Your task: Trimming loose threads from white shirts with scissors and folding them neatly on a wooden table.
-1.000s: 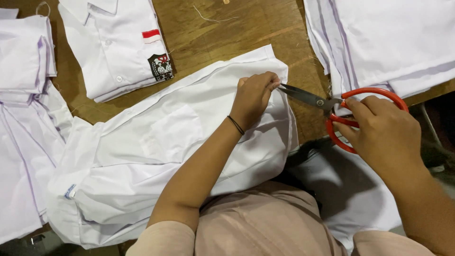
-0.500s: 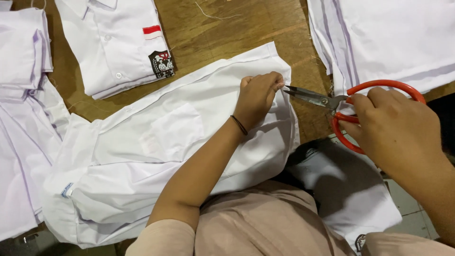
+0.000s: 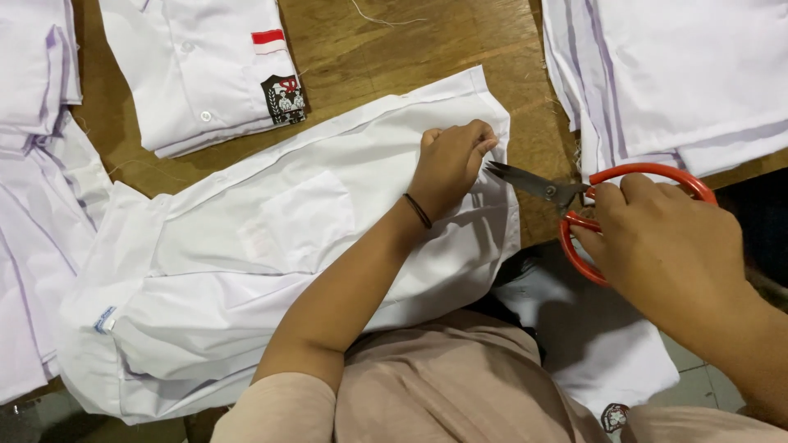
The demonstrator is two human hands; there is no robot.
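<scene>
A white cotton shirt [image 3: 271, 271] lay spread flat across the brown wooden desk [image 3: 394, 49], its collar end toward the left and its hem edge near the middle right. The left hand [image 3: 450, 164], with a thin dark band at the wrist, rested on that edge and pinched a small fold of the cloth between fingertips and thumb. The right hand [image 3: 665, 238] gripped a pair of steel scissors with large red loop handles [image 3: 591, 197], fingers closed through the loops; the blades were slightly parted, their tips just beside the left hand's fingers and close to the shirt's edge. Above the spread shirt lay a folded white shirt bearing a red-and-white strip and a dark crest badge [image 3: 205, 74]. A stack of folded white shirts [image 3: 681, 74] sat at the upper right of the desk, and more white garments [image 3: 37, 156] were heaped along the left side.
</scene>
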